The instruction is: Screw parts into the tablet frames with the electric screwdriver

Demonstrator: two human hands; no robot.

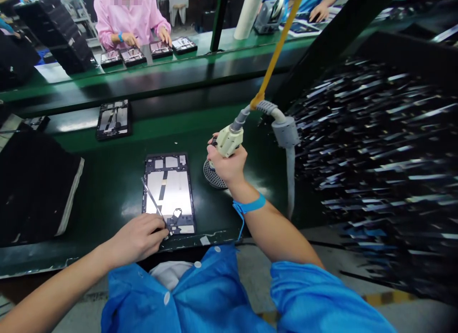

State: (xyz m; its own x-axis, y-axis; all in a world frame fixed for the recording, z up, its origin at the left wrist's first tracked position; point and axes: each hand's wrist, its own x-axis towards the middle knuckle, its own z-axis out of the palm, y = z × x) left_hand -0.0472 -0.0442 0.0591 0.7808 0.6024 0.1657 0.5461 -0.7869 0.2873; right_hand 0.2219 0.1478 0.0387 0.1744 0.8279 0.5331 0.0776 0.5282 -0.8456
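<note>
A black tablet frame [169, 192] with a shiny metal back lies flat on the green bench in front of me. My left hand [138, 238] is closed on thin metal tweezers [154, 204] whose tips rest near the frame's lower edge. My right hand [228, 163] grips a cream electric screwdriver [229, 140] hanging from a yellow cord [277, 51] and a grey hose. The tool is held over a round perforated screw dish [213, 175] just right of the frame. A blue wrist strap circles my right wrist.
A second tablet frame [113, 118] lies farther back left. A dark tray stack [34, 185] sits at the left. Blurred racks of parts [375, 156] fill the right. Across the belt a person in pink [130, 18] handles several frames.
</note>
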